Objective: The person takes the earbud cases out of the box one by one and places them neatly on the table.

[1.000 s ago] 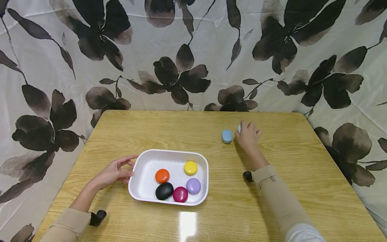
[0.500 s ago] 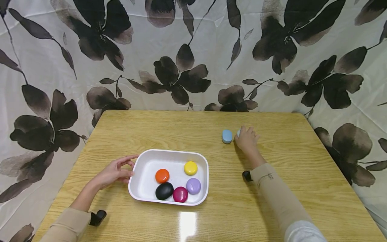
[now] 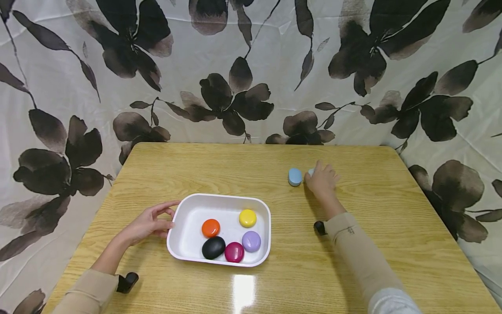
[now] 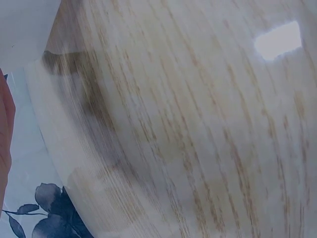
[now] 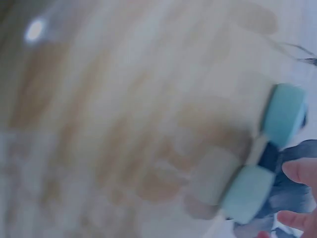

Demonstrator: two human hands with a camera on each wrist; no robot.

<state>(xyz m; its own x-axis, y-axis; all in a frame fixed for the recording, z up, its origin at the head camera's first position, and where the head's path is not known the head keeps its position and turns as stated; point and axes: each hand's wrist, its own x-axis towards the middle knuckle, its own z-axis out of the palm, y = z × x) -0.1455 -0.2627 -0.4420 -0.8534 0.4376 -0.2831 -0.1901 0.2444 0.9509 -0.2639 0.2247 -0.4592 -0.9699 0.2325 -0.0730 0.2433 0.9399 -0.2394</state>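
A white tray (image 3: 184, 231) holds several smooth rounded pieces: orange (image 3: 211, 228), black (image 3: 213, 247), magenta (image 3: 234, 252), lilac (image 3: 251, 241) and yellow (image 3: 247, 218). My left hand (image 3: 147, 223) touches the tray's left end with spread fingers. At the back right, two blue rounded blocks (image 3: 295, 177) stand side by side, a small gap between them. My right hand (image 3: 323, 179) is at the right-hand, paler block (image 3: 311, 172), partly covering it. In the right wrist view, a gap shows between the fingertips (image 5: 298, 171) and this pale block (image 5: 248, 194).
The wooden table (image 3: 219, 168) ends at the back against a white floral cloth (image 3: 290, 56). Black wrist devices (image 3: 127, 282) sit at both sleeve cuffs. Light glares off the table's front (image 3: 243, 290).
My right hand has drawn slightly toward me with the paler block, and its fingers have since loosened and spread. The left hand and the tray stay put.
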